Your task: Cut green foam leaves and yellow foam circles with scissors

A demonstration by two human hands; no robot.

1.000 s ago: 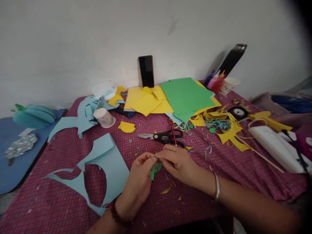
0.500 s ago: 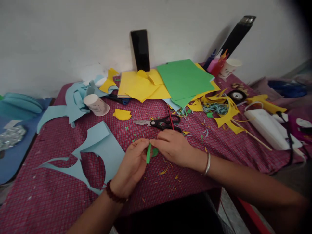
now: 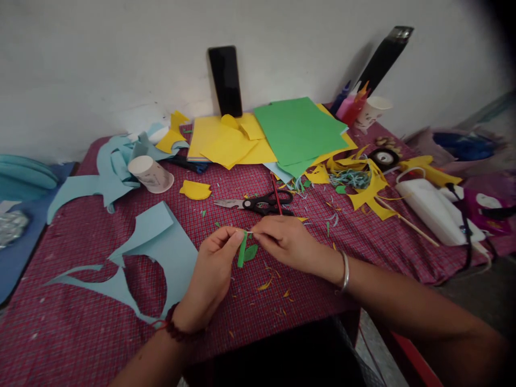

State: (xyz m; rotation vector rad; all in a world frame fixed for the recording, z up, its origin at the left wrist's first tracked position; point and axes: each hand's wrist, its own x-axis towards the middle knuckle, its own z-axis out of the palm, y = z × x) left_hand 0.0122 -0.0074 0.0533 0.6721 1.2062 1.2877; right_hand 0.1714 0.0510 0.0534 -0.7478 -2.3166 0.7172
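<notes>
My left hand (image 3: 213, 263) is closed, thumb and finger pinching a narrow green paper strip (image 3: 242, 252) whose free end hangs down. Close by on the right, my right hand (image 3: 286, 242) pinches a thin whitish piece (image 3: 249, 232) that spans the small gap to the left fingertips. It is too small to tell its kind. Just below the fingers lies a green leaf-shaped paper piece (image 3: 250, 252) on the checked cloth. Beyond the hands rest black-handled scissors (image 3: 262, 203), their blades pointing left, with a red pencil-like stick (image 3: 276, 191) across the handles.
Cut light-blue paper (image 3: 179, 252) lies left of my hands, near a tipped paper cup (image 3: 151, 173). Yellow sheets (image 3: 209, 140) and green sheets (image 3: 302, 129) lie at the back, by a phone (image 3: 226, 80) against the wall. A white power strip (image 3: 435, 209) is at right.
My hands have drawn slightly apart, and the thin whitish piece now shows between them. The leaf-shaped green piece is more exposed. The whole view has shifted a little.
</notes>
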